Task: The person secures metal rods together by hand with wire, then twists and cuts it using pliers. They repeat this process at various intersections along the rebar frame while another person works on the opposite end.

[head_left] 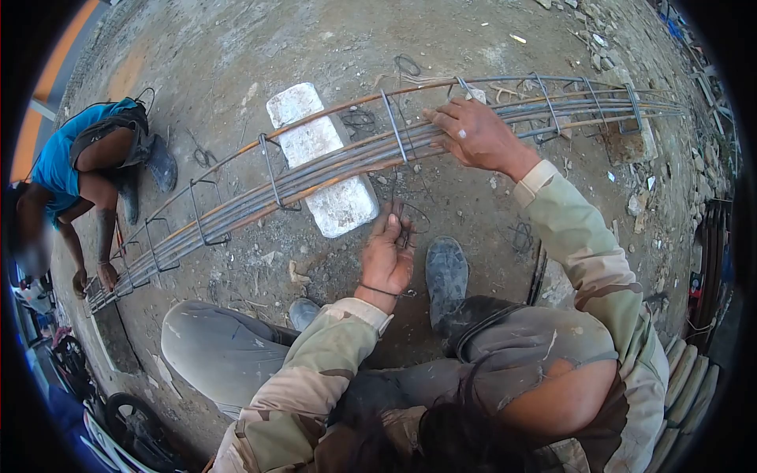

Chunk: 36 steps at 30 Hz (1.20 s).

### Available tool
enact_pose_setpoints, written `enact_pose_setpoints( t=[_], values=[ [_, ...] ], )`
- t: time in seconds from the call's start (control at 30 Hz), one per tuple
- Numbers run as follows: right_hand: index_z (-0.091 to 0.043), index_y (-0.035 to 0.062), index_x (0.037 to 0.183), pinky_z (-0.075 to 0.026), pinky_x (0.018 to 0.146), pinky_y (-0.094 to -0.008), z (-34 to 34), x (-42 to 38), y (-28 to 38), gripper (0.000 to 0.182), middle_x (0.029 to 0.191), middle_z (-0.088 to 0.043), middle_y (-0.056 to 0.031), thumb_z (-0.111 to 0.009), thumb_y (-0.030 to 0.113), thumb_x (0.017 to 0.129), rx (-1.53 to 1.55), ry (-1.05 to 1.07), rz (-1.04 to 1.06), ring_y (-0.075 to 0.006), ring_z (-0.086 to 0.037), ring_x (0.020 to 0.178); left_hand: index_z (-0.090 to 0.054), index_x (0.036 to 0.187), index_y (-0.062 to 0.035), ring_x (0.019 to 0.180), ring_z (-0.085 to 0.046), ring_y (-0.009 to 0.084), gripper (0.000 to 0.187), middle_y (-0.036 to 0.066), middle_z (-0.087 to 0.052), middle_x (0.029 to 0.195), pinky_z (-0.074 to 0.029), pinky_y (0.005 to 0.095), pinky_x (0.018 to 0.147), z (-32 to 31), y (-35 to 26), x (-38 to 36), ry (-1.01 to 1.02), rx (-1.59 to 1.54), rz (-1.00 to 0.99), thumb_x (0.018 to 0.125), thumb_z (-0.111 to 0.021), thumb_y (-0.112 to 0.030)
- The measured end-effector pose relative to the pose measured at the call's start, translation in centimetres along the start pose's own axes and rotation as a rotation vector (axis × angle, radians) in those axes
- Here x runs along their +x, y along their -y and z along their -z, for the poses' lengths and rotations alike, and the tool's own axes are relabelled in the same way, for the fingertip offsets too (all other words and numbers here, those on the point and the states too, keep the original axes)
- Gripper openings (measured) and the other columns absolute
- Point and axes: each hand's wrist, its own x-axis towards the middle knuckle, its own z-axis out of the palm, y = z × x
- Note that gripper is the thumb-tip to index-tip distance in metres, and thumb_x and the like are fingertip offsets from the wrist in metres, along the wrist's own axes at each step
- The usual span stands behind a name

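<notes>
A long bundle of steel bars point(331, 168) with square wire stirrups point(393, 126) spans the view, resting across a white block point(341, 203) and another block at the right point(631, 142). My right hand point(477, 134) lies on the bars right of the white block, its fingers bent over them; what it grips is hidden. Below the bars, my left hand point(387, 256) is closed, palm up, around thin dark tie wire point(408, 225). A dark wire loop circles the left wrist.
At the far left a crouching co-worker in a blue shirt point(67, 158) has both hands at the bars' end. Coils of wire point(359, 120) lie on the dirt ground. My boot point(447, 272) is below the bars. Rubble lies at the right, filled sacks point(690, 386) at lower right.
</notes>
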Motion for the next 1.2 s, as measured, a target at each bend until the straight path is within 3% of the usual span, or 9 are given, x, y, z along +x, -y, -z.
enact_pose_setpoints(
  t=[0.43, 0.5, 0.57, 0.63, 0.7, 0.93, 0.97, 1.03, 1.2],
  values=[
    [-0.067, 0.0024, 0.119, -0.048, 0.092, -0.0425, -1.2, -1.2, 0.8, 0.037, 0.11, -0.066, -0.0128, -0.07, 0.023, 0.089, -0.013, -0.159, -0.023, -0.0309, -0.061, 0.107, -0.037, 0.154, -0.0135, 0.098, -0.057, 0.0097, 0.05, -0.001, -0.045, 0.153, -0.047, 0.0296, 0.096, -1.6, 0.1, 1.1, 0.072, -0.074, -0.04, 0.106, -0.05, -0.012],
    [-0.067, 0.0022, 0.119, -0.048, 0.094, -0.043, -1.2, -1.1, 1.0, 0.038, 0.112, -0.066, -0.0135, -0.071, 0.021, 0.087, 0.044, -0.148, -0.063, -0.0317, -0.061, 0.109, -0.043, 0.151, -0.0201, 0.099, -0.057, 0.0089, 0.047, -0.004, -0.053, 0.144, -0.046, 0.0316, 0.1, -2.2, -0.1, 1.3, 0.07, -0.097, -0.028, 0.105, -0.052, -0.014],
    [-0.067, 0.0019, 0.12, -0.048, 0.095, -0.0435, -0.7, -1.0, 1.1, 0.039, 0.113, -0.066, -0.0142, -0.073, 0.019, 0.086, 0.097, -0.136, -0.102, -0.0324, -0.06, 0.111, -0.044, 0.15, -0.0176, 0.099, -0.056, 0.0092, 0.046, -0.002, -0.053, 0.145, -0.046, 0.0312, 0.099, -2.6, 0.0, 0.1, 0.066, -0.027, -0.053, 0.105, -0.051, -0.013],
    [-0.067, 0.0007, 0.115, -0.051, 0.09, -0.0438, 0.0, -0.6, 1.5, 0.034, 0.11, -0.067, -0.0172, -0.073, 0.012, 0.083, 0.142, -0.267, -0.121, -0.0349, -0.063, 0.104, -0.044, 0.15, -0.0151, 0.099, -0.056, 0.0095, 0.046, 0.0, -0.052, 0.147, -0.046, 0.0307, 0.099, -4.1, -0.5, -0.8, 0.062, 0.05, -0.074, 0.105, -0.051, -0.011],
    [-0.068, 0.0001, 0.111, -0.052, 0.084, -0.0426, 2.0, 0.0, 2.7, 0.03, 0.105, -0.067, -0.0179, -0.071, 0.007, 0.082, 0.212, -0.351, -0.186, -0.0346, -0.065, 0.097, -0.05, 0.145, -0.0057, 0.1, -0.058, 0.01, 0.041, 0.009, -0.052, 0.148, -0.049, 0.0266, 0.092, -5.2, -0.9, -1.4, 0.121, 0.272, -0.301, 0.104, -0.052, -0.006],
    [-0.069, -0.0012, 0.099, -0.052, 0.066, -0.0361, 3.7, -0.7, 5.5, 0.025, 0.082, -0.067, -0.0148, -0.058, -0.006, 0.077, 0.429, -0.818, -0.409, -0.029, -0.067, 0.073, -0.046, 0.148, -0.0075, 0.108, -0.058, 0.0107, 0.044, 0.007, -0.051, 0.149, -0.046, 0.0292, 0.1, -3.9, -1.0, -1.1, 0.192, 0.186, -0.213, 0.104, -0.052, -0.008],
    [-0.069, -0.0012, 0.099, -0.052, 0.066, -0.0361, 3.4, -0.7, 5.6, 0.025, 0.082, -0.067, -0.0148, -0.058, -0.006, 0.077, 0.429, -0.82, -0.404, -0.029, -0.067, 0.073, -0.046, 0.148, -0.0091, 0.107, -0.058, 0.0105, 0.045, 0.005, -0.051, 0.149, -0.046, 0.0297, 0.1, -3.9, -1.1, -1.1, 0.183, 0.12, -0.167, 0.104, -0.052, -0.008],
    [-0.07, -0.0021, 0.092, -0.053, 0.067, -0.0367, 2.7, -0.8, 5.8, 0.02, 0.081, -0.067, -0.0148, -0.059, -0.006, 0.077, 0.64, -0.53, -0.708, -0.03, -0.067, 0.072, -0.045, 0.149, -0.0106, 0.106, -0.058, 0.0102, 0.045, 0.004, -0.051, 0.149, -0.046, 0.0301, 0.101, -3.6, -1.3, -0.9, 0.18, 0.054, -0.127, 0.104, -0.052, -0.009],
    [-0.073, -0.0026, 0.093, -0.054, 0.073, -0.0405, -1.1, -1.4, 8.7, 0.015, 0.087, -0.069, -0.0167, -0.065, -0.001, 0.08, 0.344, -0.38, -0.463, -0.0339, -0.069, 0.079, -0.046, 0.148, -0.0086, 0.1, -0.059, 0.0108, 0.043, 0.006, -0.05, 0.149, -0.05, 0.0265, 0.094, -3.8, -1.3, -1.2, 0.168, 0.008, -0.102, 0.106, -0.049, -0.01]
  ],
)
